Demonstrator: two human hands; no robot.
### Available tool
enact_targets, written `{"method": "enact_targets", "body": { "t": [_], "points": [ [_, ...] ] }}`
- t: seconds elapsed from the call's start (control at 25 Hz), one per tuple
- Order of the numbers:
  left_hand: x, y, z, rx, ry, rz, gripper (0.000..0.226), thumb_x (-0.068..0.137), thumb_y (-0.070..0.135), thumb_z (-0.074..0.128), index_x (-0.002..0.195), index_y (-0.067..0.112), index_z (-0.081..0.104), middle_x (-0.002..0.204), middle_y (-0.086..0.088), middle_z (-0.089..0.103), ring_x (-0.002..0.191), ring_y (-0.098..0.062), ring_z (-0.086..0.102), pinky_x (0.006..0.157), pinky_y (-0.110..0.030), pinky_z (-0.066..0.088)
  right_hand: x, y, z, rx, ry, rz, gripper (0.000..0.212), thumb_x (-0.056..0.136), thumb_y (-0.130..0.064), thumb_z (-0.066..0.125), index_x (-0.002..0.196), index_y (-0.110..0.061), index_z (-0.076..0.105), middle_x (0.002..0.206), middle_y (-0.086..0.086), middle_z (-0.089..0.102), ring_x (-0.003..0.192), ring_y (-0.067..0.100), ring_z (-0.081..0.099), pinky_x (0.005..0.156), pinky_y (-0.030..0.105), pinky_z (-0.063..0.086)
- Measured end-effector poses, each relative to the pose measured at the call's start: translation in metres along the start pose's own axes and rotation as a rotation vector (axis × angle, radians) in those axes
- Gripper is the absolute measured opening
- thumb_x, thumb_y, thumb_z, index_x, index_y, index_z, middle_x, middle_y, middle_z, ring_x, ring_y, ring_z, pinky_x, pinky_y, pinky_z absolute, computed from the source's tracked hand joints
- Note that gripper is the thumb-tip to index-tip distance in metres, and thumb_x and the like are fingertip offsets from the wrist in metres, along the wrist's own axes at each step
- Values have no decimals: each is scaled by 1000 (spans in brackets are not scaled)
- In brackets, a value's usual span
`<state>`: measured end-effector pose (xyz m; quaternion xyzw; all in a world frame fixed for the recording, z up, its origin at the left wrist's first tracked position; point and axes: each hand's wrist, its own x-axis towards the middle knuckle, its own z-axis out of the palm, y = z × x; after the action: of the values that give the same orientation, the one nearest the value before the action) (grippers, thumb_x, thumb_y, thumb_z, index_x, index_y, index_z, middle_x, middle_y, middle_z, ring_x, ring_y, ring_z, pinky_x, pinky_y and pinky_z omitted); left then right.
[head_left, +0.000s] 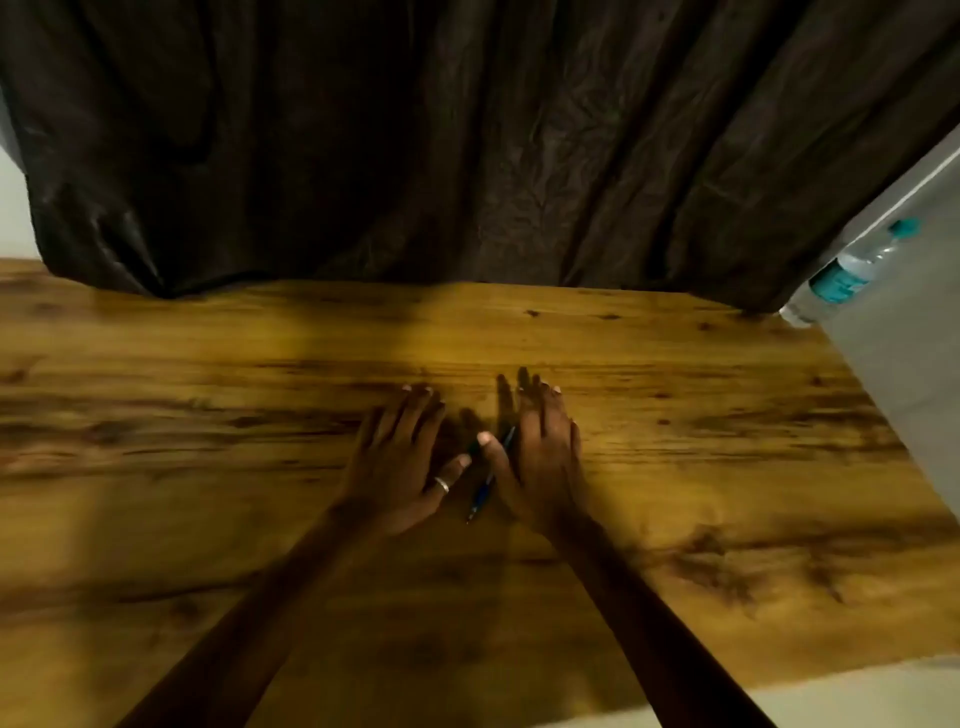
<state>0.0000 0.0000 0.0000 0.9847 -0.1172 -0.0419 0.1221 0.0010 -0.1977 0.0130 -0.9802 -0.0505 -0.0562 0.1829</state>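
Observation:
A dark blue pen (482, 491) lies on the wooden table (208, 364), its tip pointing toward me. My left hand (402, 462) lies flat on the table just left of the pen, fingers straight, a silver ring on the thumb. My right hand (540, 457) lies flat just right of the pen, fingers straight. The right thumb crosses over the pen's upper part and hides it there. The two thumb tips nearly meet above the pen. Neither hand grips the pen.
A dark brown curtain (467, 145) hangs along the table's far edge. A clear water bottle (847, 273) with a teal cap and label lies at the far right on a grey surface (909, 364). The table's right edge runs diagonally beside it.

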Motion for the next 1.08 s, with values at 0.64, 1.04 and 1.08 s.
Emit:
{"method": "enact_targets", "body": {
  "t": [0.64, 1.04, 1.08],
  "points": [
    [6, 2, 37, 36, 311, 214, 92, 87, 82, 8, 159, 26, 26, 168, 1, 29, 156, -20, 21, 122, -43, 26, 4, 32, 43, 193, 213, -263, 60, 102, -54, 30, 145, -15, 40, 153, 9, 40, 145, 23, 32, 111, 41, 39],
    [-18, 10, 40, -47, 328, 175, 66, 100, 63, 32, 156, 26, 34, 157, 1, 43, 141, -18, 42, 107, -36, 38, 10, 36, 43, 271, 229, -218, 25, 100, -19, 47, 118, -15, 64, 119, 8, 66, 110, 24, 60, 84, 26, 42],
    [-20, 11, 40, -62, 350, 167, 64, 101, 61, 33, 155, 26, 36, 156, 1, 45, 140, -18, 44, 103, -35, 39, 9, 38, 42, 252, 228, -229, 28, 98, -13, 49, 121, -13, 64, 122, 9, 66, 113, 24, 61, 86, 24, 41]
  ]
}}
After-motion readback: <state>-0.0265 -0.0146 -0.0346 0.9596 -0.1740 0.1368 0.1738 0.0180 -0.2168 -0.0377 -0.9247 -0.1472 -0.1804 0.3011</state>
